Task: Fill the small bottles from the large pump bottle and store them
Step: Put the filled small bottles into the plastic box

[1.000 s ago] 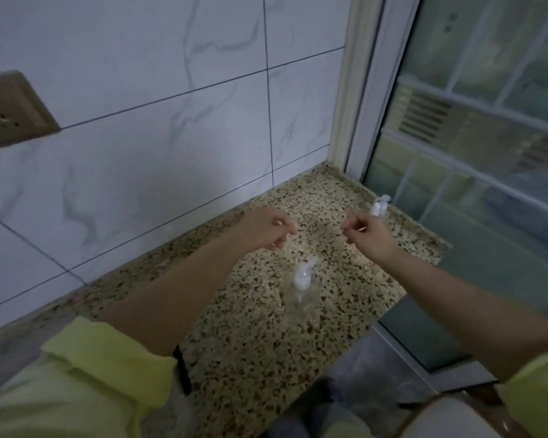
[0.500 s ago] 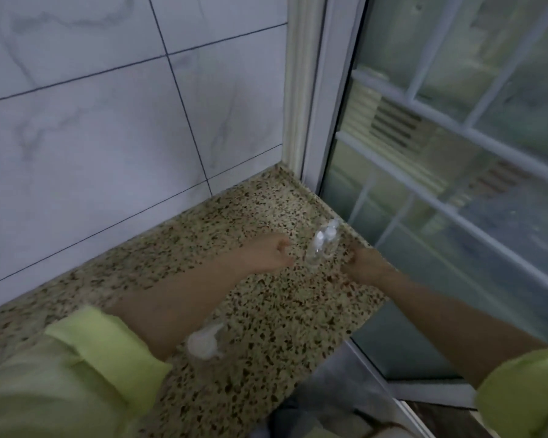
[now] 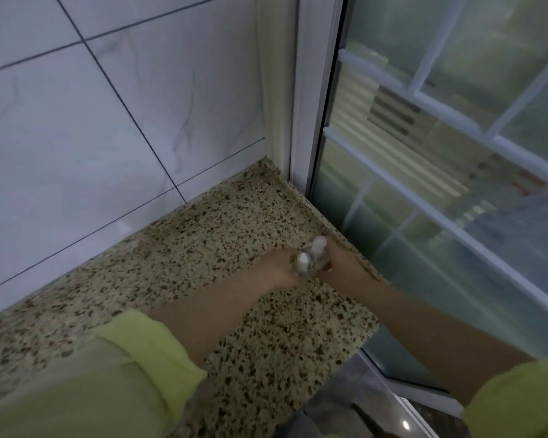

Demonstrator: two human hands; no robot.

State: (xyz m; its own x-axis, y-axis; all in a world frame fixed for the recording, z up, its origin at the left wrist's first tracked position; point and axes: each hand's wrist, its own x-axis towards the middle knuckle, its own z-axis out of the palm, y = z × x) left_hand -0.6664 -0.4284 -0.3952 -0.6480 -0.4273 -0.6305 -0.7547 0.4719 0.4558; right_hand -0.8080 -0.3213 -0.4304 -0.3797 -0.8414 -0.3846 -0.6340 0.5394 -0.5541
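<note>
Both small bottles (image 3: 310,259) side by side near counter's (image 3: 203,248) right edge, by window (image 3: 440,184). My left hand (image 3: 277,271) grasps left one, right hand (image 3: 340,267) grasps right one. Open granite leftward toward tiled wall (image 3: 108,121).

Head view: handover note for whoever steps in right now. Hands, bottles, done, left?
Left hand: curled against the nearer small bottle, seemingly holding it.
Right hand: on the farther small bottle from the window side; its fingers are hidden, so the grip is unclear.
Both clear, white-capped bottles stand together on the speckled counter, near its edge by the window.
Large pump bottle: out of view.
Done: both capped; fill level not readable.
Left: probably confirm the fill, then store them.
</note>
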